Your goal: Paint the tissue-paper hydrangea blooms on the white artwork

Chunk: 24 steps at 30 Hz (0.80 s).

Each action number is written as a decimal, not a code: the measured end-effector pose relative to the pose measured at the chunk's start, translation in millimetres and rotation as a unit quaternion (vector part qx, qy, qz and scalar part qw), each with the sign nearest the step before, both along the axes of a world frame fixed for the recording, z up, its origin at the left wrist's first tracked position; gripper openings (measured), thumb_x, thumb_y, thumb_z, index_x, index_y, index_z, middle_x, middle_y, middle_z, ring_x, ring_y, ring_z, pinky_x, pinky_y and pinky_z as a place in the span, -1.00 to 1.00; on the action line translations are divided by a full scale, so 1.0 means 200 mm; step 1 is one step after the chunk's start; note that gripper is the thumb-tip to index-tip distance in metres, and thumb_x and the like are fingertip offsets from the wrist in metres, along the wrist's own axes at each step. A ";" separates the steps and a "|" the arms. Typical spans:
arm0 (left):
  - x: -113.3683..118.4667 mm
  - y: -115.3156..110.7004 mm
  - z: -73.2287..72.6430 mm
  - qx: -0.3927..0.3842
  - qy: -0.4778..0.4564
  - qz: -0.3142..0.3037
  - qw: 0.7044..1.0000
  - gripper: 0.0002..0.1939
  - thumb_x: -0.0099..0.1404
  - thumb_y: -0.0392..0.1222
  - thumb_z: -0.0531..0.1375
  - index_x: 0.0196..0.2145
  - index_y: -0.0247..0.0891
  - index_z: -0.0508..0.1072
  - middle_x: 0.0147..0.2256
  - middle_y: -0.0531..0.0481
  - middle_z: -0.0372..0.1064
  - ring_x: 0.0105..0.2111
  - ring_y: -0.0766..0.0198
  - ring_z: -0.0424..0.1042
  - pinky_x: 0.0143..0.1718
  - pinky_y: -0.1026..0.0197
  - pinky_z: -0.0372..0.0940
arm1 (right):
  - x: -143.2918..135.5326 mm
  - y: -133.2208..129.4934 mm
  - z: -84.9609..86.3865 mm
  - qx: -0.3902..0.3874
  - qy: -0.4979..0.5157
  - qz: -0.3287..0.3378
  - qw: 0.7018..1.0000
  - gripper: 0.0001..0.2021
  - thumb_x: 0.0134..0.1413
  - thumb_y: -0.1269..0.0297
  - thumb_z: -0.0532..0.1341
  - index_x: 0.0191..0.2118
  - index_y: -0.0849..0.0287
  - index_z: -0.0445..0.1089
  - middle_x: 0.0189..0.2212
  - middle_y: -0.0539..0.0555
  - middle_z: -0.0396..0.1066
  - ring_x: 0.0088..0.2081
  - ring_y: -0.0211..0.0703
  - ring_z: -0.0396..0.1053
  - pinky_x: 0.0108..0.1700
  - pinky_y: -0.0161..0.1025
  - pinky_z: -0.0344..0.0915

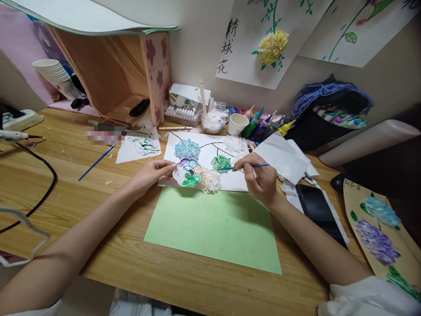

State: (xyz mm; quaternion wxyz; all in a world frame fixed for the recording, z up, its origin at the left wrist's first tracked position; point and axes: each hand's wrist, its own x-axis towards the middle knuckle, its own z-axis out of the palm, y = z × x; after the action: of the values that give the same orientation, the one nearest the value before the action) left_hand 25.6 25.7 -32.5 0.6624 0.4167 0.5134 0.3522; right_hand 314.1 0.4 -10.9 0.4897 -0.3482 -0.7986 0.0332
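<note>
My left hand [160,170] grips the edge of a small flower-shaped paint palette [179,176] with green, purple and blue paint in its wells. The palette is held over the lower left of a white sheet [210,139]. A thin blue paintbrush [261,165] is pinched in my right hand [259,176], its tip pointing left by the green paper flower [221,163]; whether it touches cannot be made out. On the sheet are also a blue paper flower [187,149], a white one [234,145] and a cream one [210,181], with black branch lines between.
Light green paper [213,228] lies in front of the sheet. Behind stand a paper cup [238,124], a bowl of white scraps [213,122] and paint bottles [255,125]. A black phone [319,210] lies right, another blue brush [96,163] left. A cardboard box [158,83] stands at the back.
</note>
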 end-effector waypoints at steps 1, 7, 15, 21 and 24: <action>0.00 0.00 0.00 -0.001 0.000 0.001 1.000 -0.59 -0.13 0.02 0.46 -0.37 -0.31 0.58 -0.40 0.01 0.55 -0.44 0.36 0.45 -0.29 0.32 0.35 | 0.00 0.00 0.00 0.000 0.000 0.000 1.000 -0.79 0.22 0.46 0.01 -0.36 0.15 0.33 -0.50 0.05 0.39 -0.44 -0.20 0.34 -0.38 -0.20 0.29; 0.01 0.00 0.01 -0.003 0.005 0.010 1.000 -0.59 -0.16 0.02 0.47 -0.40 -0.31 0.58 -0.43 0.03 0.54 -0.45 0.37 0.44 -0.30 0.33 0.34 | 0.01 -0.01 0.00 0.005 0.030 0.012 0.999 -0.79 0.21 0.46 0.00 -0.35 0.14 0.33 -0.49 0.05 0.39 -0.42 -0.18 0.35 -0.35 -0.18 0.29; 0.00 0.00 0.01 0.002 0.003 0.006 1.000 -0.60 -0.15 0.02 0.46 -0.39 -0.31 0.58 -0.42 0.01 0.54 -0.43 0.35 0.45 -0.29 0.31 0.34 | 0.01 0.00 -0.01 0.016 0.007 0.029 0.999 -0.79 0.20 0.46 0.00 -0.34 0.12 0.33 -0.50 0.05 0.40 -0.43 -0.17 0.35 -0.38 -0.17 0.31; -0.01 0.00 -0.01 0.011 0.005 -0.003 1.000 -0.62 -0.08 0.02 0.44 -0.37 -0.31 0.58 -0.41 0.00 0.54 -0.44 0.35 0.45 -0.26 0.29 0.34 | 0.01 0.00 -0.02 0.024 -0.002 0.022 0.999 -0.80 0.19 0.48 0.00 -0.34 0.14 0.33 -0.50 0.05 0.39 -0.43 -0.18 0.34 -0.36 -0.18 0.31; -0.01 0.00 -0.01 0.008 0.003 -0.003 1.000 -0.62 -0.09 0.02 0.44 -0.37 -0.31 0.58 -0.40 0.00 0.54 -0.42 0.34 0.45 -0.24 0.28 0.34 | 0.02 0.00 -0.02 0.015 0.011 0.017 1.000 -0.80 0.20 0.45 0.01 -0.34 0.12 0.34 -0.49 0.05 0.40 -0.42 -0.17 0.35 -0.36 -0.17 0.31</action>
State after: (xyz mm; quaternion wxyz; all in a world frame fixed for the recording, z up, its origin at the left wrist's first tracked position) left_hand 24.3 25.4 -34.5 0.6584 0.4249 0.5113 0.3529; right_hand 317.9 1.0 -14.1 0.5027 -0.3266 -0.7997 0.0334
